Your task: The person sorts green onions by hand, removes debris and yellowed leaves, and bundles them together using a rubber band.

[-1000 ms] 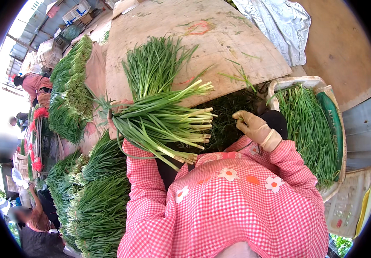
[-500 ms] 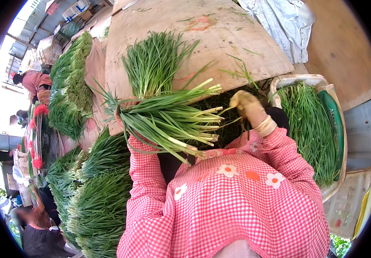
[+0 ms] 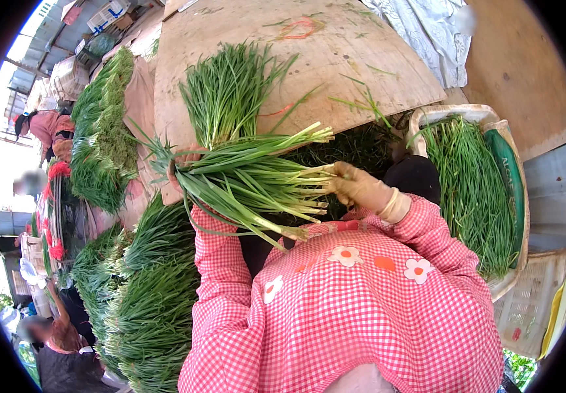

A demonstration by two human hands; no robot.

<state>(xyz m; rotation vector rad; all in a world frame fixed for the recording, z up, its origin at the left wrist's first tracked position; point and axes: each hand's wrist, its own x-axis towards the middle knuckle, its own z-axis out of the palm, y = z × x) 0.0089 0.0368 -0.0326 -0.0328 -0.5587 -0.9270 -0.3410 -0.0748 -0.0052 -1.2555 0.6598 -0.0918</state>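
Note:
My left hand (image 3: 191,154) is wrapped round the leafy part of a bunch of garlic chives (image 3: 250,183), partly hidden behind the leaves. The bunch lies across in front of me, its pale stem ends fanned out to the right. My right hand (image 3: 363,188), in a yellowish glove, has its fingers closed at those stem ends. Just beyond the held bunch, a smaller heap of garlic chives (image 3: 227,95) rests on the wooden board (image 3: 342,72).
At my right stands a pale crate (image 3: 450,116) filled with long green chives. Large stacks of chives (image 3: 152,301) line my left. Loose leaves and a reddish string (image 3: 300,27) lie on the board. Other people (image 3: 45,131) are at the far left.
My right hand has moved left and down, from apart in the air to the stem ends of the bunch. My left hand keeps its hold with little change.

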